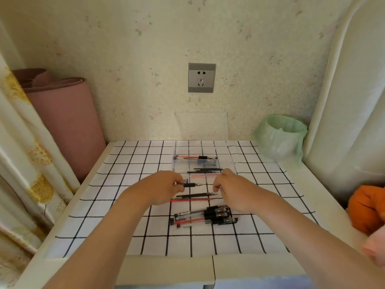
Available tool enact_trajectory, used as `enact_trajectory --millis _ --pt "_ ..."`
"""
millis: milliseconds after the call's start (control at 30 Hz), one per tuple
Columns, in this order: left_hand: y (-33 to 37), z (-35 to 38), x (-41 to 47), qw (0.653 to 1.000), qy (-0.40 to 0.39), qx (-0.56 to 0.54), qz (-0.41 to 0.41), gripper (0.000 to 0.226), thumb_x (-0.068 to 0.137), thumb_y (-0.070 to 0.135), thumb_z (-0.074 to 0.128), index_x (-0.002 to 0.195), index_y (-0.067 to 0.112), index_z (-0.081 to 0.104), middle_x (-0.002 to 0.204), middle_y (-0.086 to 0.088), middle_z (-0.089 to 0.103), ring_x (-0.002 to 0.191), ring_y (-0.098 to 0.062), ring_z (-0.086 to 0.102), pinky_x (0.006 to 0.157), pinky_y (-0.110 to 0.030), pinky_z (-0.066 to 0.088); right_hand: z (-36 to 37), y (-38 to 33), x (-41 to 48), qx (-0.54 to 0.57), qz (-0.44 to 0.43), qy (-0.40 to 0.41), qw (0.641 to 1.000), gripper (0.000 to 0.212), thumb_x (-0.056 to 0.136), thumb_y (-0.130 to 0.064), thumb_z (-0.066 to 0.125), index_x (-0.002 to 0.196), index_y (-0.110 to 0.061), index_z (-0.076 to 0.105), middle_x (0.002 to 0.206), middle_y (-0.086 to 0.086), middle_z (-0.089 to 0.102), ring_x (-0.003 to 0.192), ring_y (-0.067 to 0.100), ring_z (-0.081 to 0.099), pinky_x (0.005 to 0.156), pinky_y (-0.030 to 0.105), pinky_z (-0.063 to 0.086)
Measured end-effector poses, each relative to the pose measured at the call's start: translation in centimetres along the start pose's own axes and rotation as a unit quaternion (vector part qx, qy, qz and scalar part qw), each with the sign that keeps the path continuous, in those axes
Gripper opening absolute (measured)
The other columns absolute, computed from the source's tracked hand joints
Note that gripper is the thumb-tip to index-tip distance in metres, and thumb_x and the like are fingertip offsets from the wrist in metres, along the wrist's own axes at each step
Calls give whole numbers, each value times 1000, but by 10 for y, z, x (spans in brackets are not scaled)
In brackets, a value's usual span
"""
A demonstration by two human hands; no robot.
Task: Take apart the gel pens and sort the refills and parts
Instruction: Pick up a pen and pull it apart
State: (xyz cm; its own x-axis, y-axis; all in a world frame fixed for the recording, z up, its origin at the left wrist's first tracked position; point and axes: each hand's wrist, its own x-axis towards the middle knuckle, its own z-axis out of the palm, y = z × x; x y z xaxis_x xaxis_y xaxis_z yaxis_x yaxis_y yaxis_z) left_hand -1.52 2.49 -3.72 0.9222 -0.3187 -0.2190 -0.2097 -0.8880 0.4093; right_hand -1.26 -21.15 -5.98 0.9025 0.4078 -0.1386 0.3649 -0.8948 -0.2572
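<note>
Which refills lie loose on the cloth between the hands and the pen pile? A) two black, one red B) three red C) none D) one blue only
A: two black refills lie side by side just beyond one red refill, on the checked cloth ahead of the pen pile.

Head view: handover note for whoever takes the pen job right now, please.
Left hand: gripping a pen by its black grip section, tip pointing right.
Right hand: beside the tip; whether it pinches anything is unclear.
Done: refills and parts in the clear box; loose black and red refills on the cloth.
Left: the pile of whole pens nearest you.
</note>
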Motion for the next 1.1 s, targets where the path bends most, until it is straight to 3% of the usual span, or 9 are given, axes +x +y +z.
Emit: enact_trajectory --millis 133,300,400,600,767,900,1100 --pt "-4 -4 -1 999 29 -1 -18 18 99 40 50 109 30 60 84 12 55 78 -7 53 69 -25 41 -1 13 0 -22 14 13 1000 32 96 -15 52 122 -30 63 113 -5 50 92 15 53 77 23 40" --pt "-3 -2 -1 999 47 0 13 3 98 37 52 100 36 53 78 11 53 71 -8 51 66 -27 41 1 16 -2 -34 17 13 999 38 90 -22 61 127 -32 59 99 -14 57 89 8 50 72 24 36" --pt "0 1 -1 999 40 -2 18 4 97 35 55 101 36 56 78 14 52 71 -4 50 69 -27 42 1 15 0 -24 17 15 999 37 89 -21 62 124 -33 60 96 -16 58 87 8 51 69 23 36" --pt "5 2 -2 999 24 4 23 10 95 34 58 103 31 62 85 15 53 77 -5 52 76 -26 46 -8 4 -2 -29 2 48 998 32 93 -32 56 125 -32 60 108 -10 64 97 12 57 76 26 42" --pt "6 6 0 999 -5 13 32 3 94 34 56 93 34 59 78 14 52 71 -6 49 69 -28 42 -11 -21 -7 -13 -67 45 997 30 98 -36 47 121 -35 65 108 -11 61 103 12 56 87 34 48" --pt "5 4 1 999 -10 3 36 5 95 33 56 94 31 61 81 12 59 74 -8 54 76 -31 48 -6 -28 -1 -40 -82 34 995 31 101 -33 44 121 -29 67 107 -4 63 99 17 58 84 37 50" --pt "5 3 3 999 -27 2 41 7 97 31 55 91 32 59 77 13 57 71 -5 52 69 -26 42 -4 -32 2 -49 -73 56 995 24 97 -37 53 112 -30 70 108 -9 69 98 14 61 82 32 50"
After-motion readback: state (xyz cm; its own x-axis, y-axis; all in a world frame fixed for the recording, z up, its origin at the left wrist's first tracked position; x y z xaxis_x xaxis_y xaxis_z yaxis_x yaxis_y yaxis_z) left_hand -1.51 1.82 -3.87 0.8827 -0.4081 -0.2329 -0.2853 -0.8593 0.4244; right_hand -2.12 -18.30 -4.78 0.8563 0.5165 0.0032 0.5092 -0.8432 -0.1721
